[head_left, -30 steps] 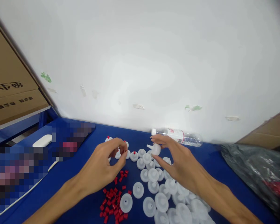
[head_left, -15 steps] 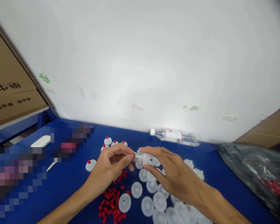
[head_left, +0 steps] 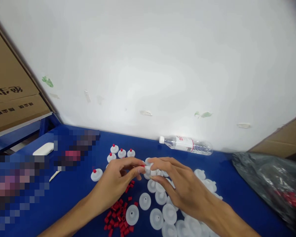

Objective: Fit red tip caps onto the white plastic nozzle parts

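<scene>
1. We are looking down on two bare hands working close together, low in the centre of the frame, above a blue table (head_left: 74,181).
2. The left hand (head_left: 120,173) is pinching a red cap (head_left: 143,166) between thumb and fingertips. The right hand (head_left: 179,177) is gripping a white piece (head_left: 153,172) just beside it, mostly hidden by fingers; we cannot tell whether the cap is sitting on it.
3. Done: at least five capped discs (head_left: 130,153) are standing left of centre, each showing a red tip.
4. Left: many bare discs (head_left: 169,214) are crowding the lower centre and lower right, and loose caps (head_left: 116,224) are lying heaped at lower centre-left. We are judging that more is remaining than is finished.
5. Containers: a clear bottle (head_left: 182,143) is lying sideways right of centre, its contents unclear to us. At right, a dark bag (head_left: 263,177) is showing something red (head_left: 293,199) within. A carton (head_left: 14,62) is filling the upper left, hiding its inside.
</scene>
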Action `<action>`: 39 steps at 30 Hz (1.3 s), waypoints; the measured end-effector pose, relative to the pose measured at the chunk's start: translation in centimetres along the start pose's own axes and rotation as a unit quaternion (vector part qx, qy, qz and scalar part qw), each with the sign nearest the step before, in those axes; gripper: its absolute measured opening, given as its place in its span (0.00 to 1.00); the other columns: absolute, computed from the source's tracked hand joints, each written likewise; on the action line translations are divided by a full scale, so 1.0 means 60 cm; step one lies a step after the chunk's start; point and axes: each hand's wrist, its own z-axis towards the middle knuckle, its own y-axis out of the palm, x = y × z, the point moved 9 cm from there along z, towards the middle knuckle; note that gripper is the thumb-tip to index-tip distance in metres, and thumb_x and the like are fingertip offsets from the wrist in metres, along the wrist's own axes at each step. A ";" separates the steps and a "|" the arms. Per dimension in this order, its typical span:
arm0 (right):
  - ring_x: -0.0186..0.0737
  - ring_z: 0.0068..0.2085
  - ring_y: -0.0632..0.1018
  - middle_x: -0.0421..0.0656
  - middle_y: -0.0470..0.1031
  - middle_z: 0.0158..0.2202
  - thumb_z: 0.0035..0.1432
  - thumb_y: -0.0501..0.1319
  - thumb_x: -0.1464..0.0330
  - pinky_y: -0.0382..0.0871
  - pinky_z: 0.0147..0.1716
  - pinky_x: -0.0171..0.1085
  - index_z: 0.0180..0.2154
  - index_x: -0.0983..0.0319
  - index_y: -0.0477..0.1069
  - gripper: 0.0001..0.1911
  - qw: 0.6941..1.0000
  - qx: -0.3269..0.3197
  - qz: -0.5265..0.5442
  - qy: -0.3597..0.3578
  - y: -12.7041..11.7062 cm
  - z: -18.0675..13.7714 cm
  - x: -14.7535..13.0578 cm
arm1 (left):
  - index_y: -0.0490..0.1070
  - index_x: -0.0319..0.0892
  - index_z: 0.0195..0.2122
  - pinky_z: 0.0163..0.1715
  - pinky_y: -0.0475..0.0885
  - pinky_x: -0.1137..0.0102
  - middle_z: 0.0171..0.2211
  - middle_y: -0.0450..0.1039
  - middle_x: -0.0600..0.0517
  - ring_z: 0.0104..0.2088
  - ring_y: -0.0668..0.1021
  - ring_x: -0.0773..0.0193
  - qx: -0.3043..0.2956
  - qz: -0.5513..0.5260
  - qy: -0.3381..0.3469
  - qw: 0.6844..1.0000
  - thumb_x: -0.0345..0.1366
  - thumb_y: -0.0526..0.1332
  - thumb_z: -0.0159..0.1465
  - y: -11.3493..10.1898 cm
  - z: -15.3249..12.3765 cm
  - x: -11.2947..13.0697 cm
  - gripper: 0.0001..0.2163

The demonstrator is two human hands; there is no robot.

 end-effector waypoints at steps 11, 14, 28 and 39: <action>0.45 0.57 0.82 0.49 0.82 0.52 0.71 0.53 0.82 0.80 0.56 0.46 0.52 0.61 0.66 0.15 0.996 0.028 -0.043 -0.072 0.010 -0.006 -0.027 | 0.68 0.45 0.32 0.32 0.65 0.71 0.28 0.72 0.57 0.28 0.73 0.68 -0.022 0.118 0.109 0.987 0.41 0.50 0.78 0.016 -0.021 0.030 0.17; 0.44 0.58 0.81 0.48 0.82 0.55 0.72 0.54 0.80 0.79 0.57 0.45 0.55 0.62 0.67 0.15 0.996 0.036 -0.047 -0.067 0.015 -0.010 -0.029 | 0.67 0.45 0.30 0.31 0.65 0.72 0.26 0.71 0.58 0.26 0.73 0.69 -0.027 0.114 0.113 0.987 0.40 0.50 0.78 0.016 -0.022 0.036 0.18; 0.44 0.53 0.81 0.48 0.81 0.52 0.66 0.56 0.83 0.79 0.54 0.42 0.55 0.61 0.68 0.19 0.992 -0.021 -0.077 -0.093 0.027 0.002 -0.054 | 0.68 0.45 0.29 0.27 0.64 0.74 0.23 0.69 0.60 0.24 0.71 0.71 -0.016 0.175 0.153 0.972 0.42 0.53 0.78 0.008 -0.025 0.059 0.19; 0.52 0.64 0.77 0.50 0.78 0.62 0.80 0.48 0.57 0.72 0.64 0.55 0.64 0.61 0.73 0.25 0.986 -0.101 -0.079 0.104 0.015 0.050 0.075 | 0.78 0.48 0.39 0.30 0.61 0.67 0.38 0.78 0.51 0.41 0.75 0.56 -0.057 0.392 0.189 0.899 0.31 0.57 0.74 0.002 -0.034 0.003 0.11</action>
